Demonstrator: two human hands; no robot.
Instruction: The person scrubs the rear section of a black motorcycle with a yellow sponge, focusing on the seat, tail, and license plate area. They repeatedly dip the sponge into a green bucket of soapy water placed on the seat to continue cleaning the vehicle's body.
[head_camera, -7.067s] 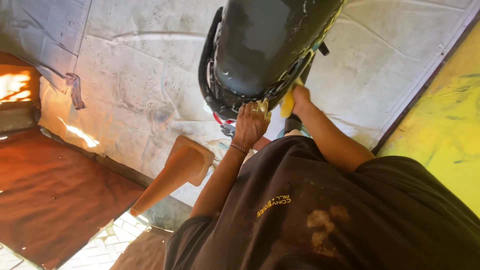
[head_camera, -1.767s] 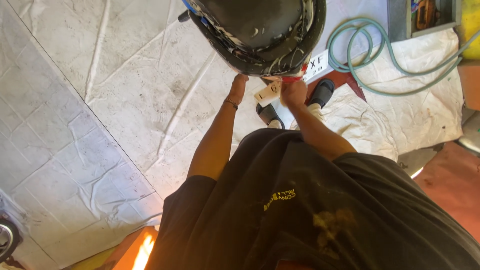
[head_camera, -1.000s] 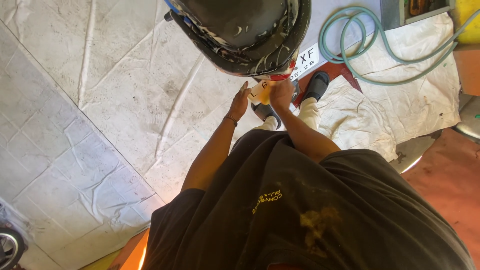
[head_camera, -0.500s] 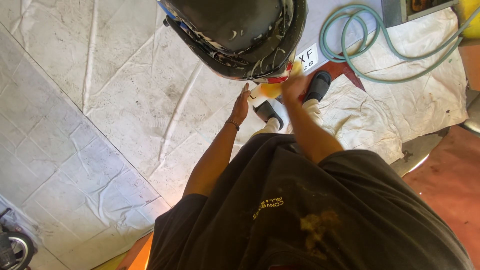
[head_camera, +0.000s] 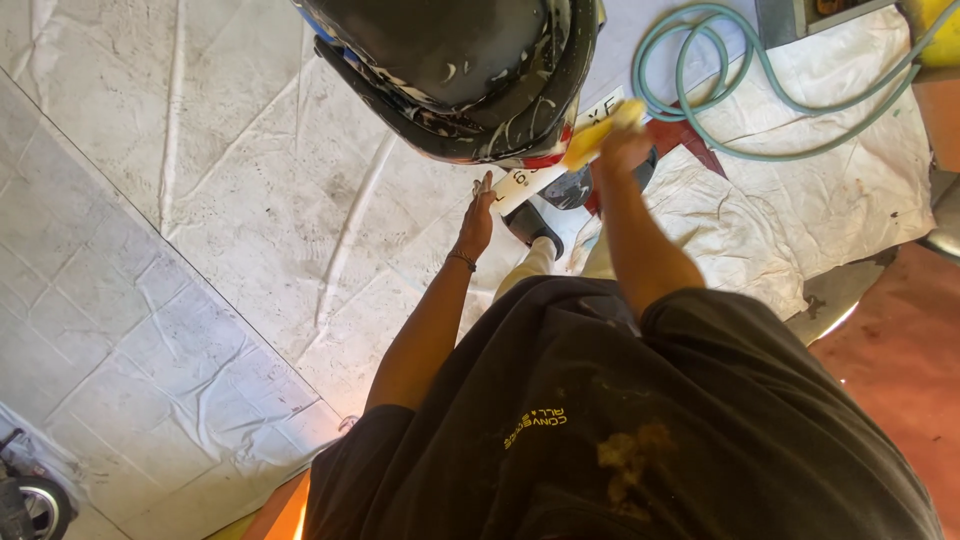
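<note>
Looking straight down past a dark T-shirt, and much of the scene is blocked by the person's own body — the legs are almost wholly covered, only a pale trouser leg and one dark shoe peeking out. The big black soapy vehicle body runs off the top edge, so its full shape is hard to make out; white foam streaks cling to its curved rim. The right hand is closed around a yellow sponge, pressing it against the lower rim of that black body — the fingers themselves are hidden behind the wrist and sponge. The left hand is open, fingers stretched flat, its tips at the edge of a white plate below the rim; whether it truly touches I cannot tell. A thin band sits on that wrist.

A teal hose lies coiled on the crumpled white sheeting, well apart to the right, one loop cut off by the frame. To the left the sheeting is open and wide. A small wheel is clipped at the bottom-left corner, and reddish floor shows at the right edge.
</note>
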